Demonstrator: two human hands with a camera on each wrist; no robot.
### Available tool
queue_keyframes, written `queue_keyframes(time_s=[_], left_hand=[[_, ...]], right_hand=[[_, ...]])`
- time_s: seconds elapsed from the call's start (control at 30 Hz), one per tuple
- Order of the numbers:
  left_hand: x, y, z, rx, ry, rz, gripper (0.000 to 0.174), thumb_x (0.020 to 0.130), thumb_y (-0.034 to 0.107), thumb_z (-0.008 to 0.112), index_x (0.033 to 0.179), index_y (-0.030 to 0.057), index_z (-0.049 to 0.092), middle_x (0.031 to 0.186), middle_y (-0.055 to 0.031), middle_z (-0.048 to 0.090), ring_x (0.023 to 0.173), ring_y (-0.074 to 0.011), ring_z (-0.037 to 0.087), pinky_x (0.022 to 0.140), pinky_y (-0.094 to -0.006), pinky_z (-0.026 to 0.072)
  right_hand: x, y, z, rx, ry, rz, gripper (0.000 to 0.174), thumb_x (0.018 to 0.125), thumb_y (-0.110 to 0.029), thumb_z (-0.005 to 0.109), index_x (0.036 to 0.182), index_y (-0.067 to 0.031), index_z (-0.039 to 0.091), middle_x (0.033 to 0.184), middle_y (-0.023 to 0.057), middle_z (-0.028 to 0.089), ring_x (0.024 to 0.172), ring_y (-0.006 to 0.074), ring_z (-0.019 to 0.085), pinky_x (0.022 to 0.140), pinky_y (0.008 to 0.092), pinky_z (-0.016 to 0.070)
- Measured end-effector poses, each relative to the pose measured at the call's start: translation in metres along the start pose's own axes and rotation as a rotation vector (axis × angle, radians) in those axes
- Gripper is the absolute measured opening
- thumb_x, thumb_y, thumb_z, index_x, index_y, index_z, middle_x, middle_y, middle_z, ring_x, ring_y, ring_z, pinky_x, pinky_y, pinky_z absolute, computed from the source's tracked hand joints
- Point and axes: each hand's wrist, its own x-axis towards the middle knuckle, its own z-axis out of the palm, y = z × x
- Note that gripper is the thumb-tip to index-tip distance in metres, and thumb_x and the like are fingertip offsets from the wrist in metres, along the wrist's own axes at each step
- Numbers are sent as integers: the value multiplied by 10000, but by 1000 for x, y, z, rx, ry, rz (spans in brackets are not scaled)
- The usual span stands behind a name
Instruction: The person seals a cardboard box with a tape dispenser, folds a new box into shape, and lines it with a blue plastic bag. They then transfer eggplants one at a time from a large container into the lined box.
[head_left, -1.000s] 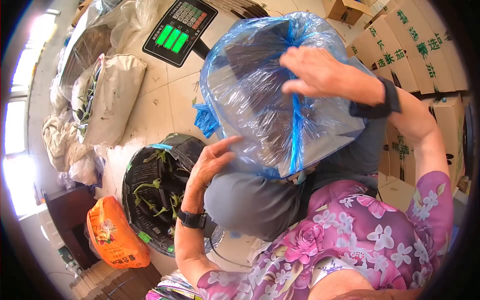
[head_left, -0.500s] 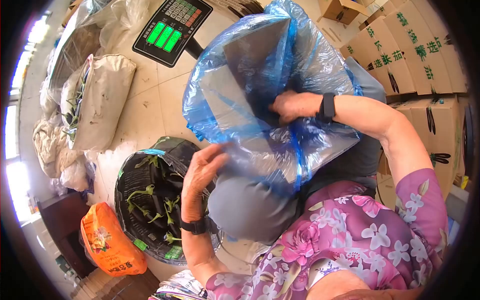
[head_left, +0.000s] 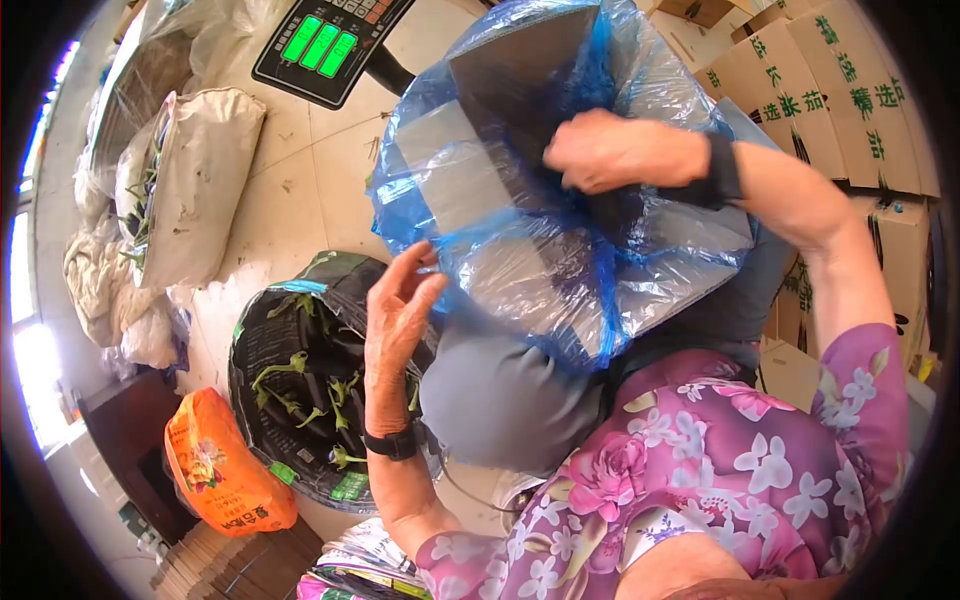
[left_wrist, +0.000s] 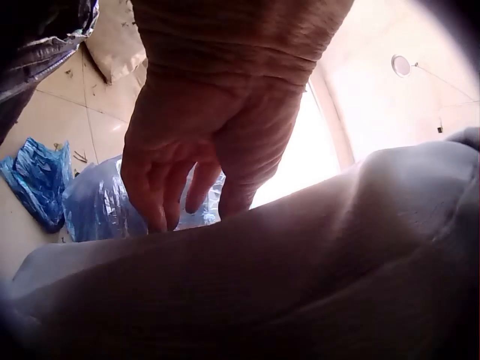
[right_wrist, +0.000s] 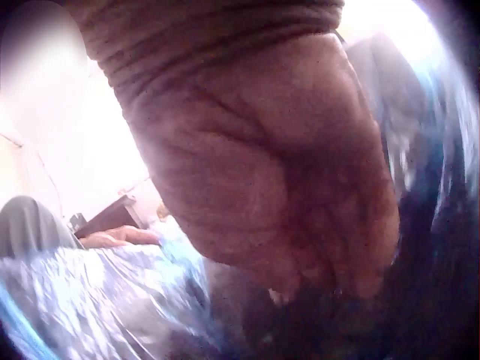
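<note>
A cardboard box inside a blue plastic bag [head_left: 480,245] is at the person's knees, its flaps showing through the clear film. The bag's mouth lies spread, and a dark hollow shows in the middle. Over that hollow is my right hand [head_left: 630,150], fingers bent downward; in the right wrist view its fingertips sink into shadow, and I cannot tell whether they pinch the film. My left hand [head_left: 395,305] is at the bag's left edge beside the grey-clad knee [head_left: 500,400]. Its thumb and loosely bent fingers stand apart in the left wrist view, the tips partly hidden behind the leg.
A black basket of eggplants [head_left: 300,370] stands left of the knee, beside an orange bag [head_left: 225,470]. A lit scale display [head_left: 320,45] rises beyond the box. Printed cartons [head_left: 840,110] are stacked at the right. A white sack [head_left: 205,190] lies on the floor at the left.
The bag's film over the box has been spread apart. My right hand went down into the opening, then came up a little. My left hand has shifted slightly left along the bag's edge.
</note>
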Motion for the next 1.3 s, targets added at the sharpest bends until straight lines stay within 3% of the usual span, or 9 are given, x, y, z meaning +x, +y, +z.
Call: queue_keyframes(time_s=[0.07, 0.13, 0.37, 0.57, 0.77, 0.87, 1.0, 1.13, 1.3], left_hand=[[-1, 3, 1, -40, 170, 115, 425, 887, 146, 708, 1267, 4, 580, 1117, -75, 645, 921, -131, 607, 825, -263, 489], [-4, 11, 1, -101, 241, 177, 404, 887, 139, 713, 1246, 4, 589, 1056, -52, 643, 872, -112, 593, 784, -240, 483], [23, 15, 30, 350, -77, 269, 461, 750, 27, 764, 1177, 30, 590, 905, -64, 603, 763, -111, 570, 684, -256, 503], [54, -4, 44, 367, -143, 161, 484, 700, 138, 841, 1054, 29, 530, 779, -7, 525, 729, -101, 512, 657, -267, 465], [69, -38, 40, 156, -191, 113, 334, 716, 151, 798, 947, 59, 575, 752, 0, 529, 681, -104, 506, 624, -274, 438], [57, -50, 41, 45, -152, 177, 320, 763, 163, 759, 1012, 60, 587, 823, -28, 580, 734, -120, 542, 660, -278, 456], [47, -48, 53, -46, -20, 72, 385, 775, 168, 752, 1082, 24, 568, 885, -73, 613, 830, -160, 595, 757, -321, 495], [27, -63, 53, -221, -31, 131, 323, 828, 154, 715, 1087, 9, 589, 910, -114, 668, 855, -180, 637, 750, -325, 512], [-54, -63, 75, -88, 552, 228, 223, 878, 77, 656, 1086, 10, 612, 955, -129, 629, 793, -178, 637, 714, -310, 515]], right_hand=[[-9, -25, -53, -252, -55, 275, 223, 808, -231, 675, 863, -35, 585, 845, 153, 630, 853, 377, 626, 718, 459, 505], [-48, -13, -68, -328, 364, 103, 282, 826, -271, 681, 939, -53, 541, 854, 139, 593, 860, 370, 608, 754, 457, 489], [-87, 41, -25, -227, 370, 511, 494, 763, -412, 754, 968, -36, 507, 829, 163, 559, 819, 369, 591, 757, 451, 471], [-51, 63, 7, 277, 95, 811, 848, 683, -554, 776, 1158, 74, 462, 967, 273, 643, 915, 365, 649, 783, 418, 511], [-42, 21, -46, 151, -276, 857, 568, 759, -451, 737, 865, 97, 629, 739, 237, 657, 765, 354, 681, 714, 437, 537], [-35, 12, -62, -272, -295, 483, 467, 791, -393, 709, 707, 62, 645, 751, 223, 673, 793, 364, 674, 709, 452, 527], [8, -16, -68, 14, -234, 209, 391, 783, -334, 712, 902, 34, 656, 771, 201, 679, 785, 399, 650, 696, 453, 518], [64, 28, 57, -18, -813, 234, 193, 716, -233, 710, 769, -48, 709, 720, 186, 657, 713, 327, 650, 623, 407, 506], [-23, 42, 134, 260, -340, 133, 365, 952, -262, 497, 1120, 30, 637, 1083, 279, 651, 967, 400, 638, 877, 430, 483]])
